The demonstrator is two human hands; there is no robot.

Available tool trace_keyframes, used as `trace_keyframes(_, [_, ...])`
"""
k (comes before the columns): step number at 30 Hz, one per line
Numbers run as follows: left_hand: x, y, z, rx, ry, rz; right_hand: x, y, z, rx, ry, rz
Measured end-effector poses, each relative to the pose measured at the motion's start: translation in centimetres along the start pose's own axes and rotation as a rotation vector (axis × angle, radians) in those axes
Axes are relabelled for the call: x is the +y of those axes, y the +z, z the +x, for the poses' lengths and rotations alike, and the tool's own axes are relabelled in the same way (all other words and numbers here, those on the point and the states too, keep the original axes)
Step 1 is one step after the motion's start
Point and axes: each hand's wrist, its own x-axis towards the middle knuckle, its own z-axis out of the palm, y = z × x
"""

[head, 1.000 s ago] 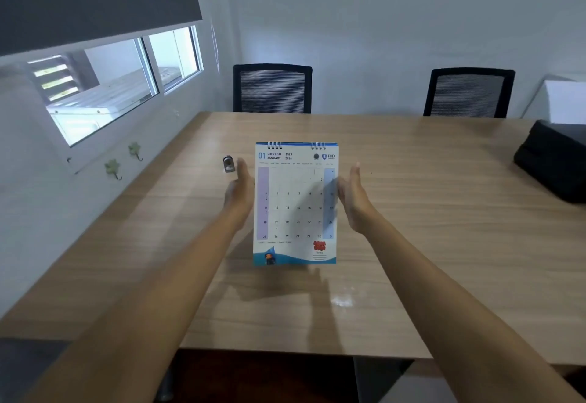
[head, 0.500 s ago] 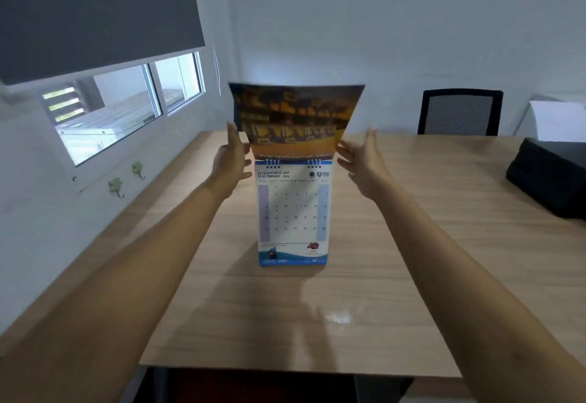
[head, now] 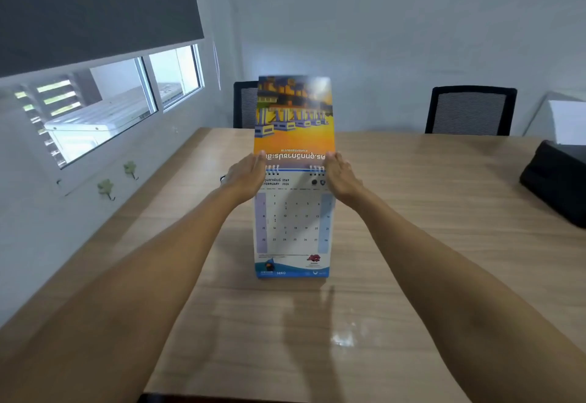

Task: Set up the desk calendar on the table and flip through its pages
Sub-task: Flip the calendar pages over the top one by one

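Observation:
A desk calendar [head: 293, 231] stands upright on the wooden table [head: 412, 244], showing its February page. Its January page [head: 293, 117] is flipped up above the spiral binding, with an orange and blue picture on its back facing me. My left hand [head: 245, 177] touches the flipped page's lower left corner by the binding. My right hand [head: 342, 179] touches the lower right corner the same way. Both hands press the page's edges with fingers mostly straight; the fingertips behind the page are hidden.
Two black mesh chairs [head: 471, 111] stand at the table's far side. A black bag [head: 558, 180] lies at the right edge. A window with a dark blind [head: 95, 12] and green wall hooks [head: 106, 187] are on the left. A small dark object [head: 223, 178] peeks behind my left hand.
The January page has gone from lying flat to flipped up over the binding, uncovering February. Both hands rose with it, then came down and in to its corners at the binding.

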Motion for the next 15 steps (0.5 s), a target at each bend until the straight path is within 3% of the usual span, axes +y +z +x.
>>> trace_keyframes(10, [-3.3,1.6,1.9,-0.058,-0.056,0.112,2.6,1.3,1.3,0.086,0.084,0.098])
trace_keyframes(13, [-4.8,2.5,2.5,-0.016,-0.133,-0.058,2.5,1.3,0.6,0.097,0.086,0.251])
trace_keyframes(15, [-3.0,1.8,-0.2,-0.003,-0.235,-0.234,2.6,1.7,0.0,0.059,0.204,0.408])
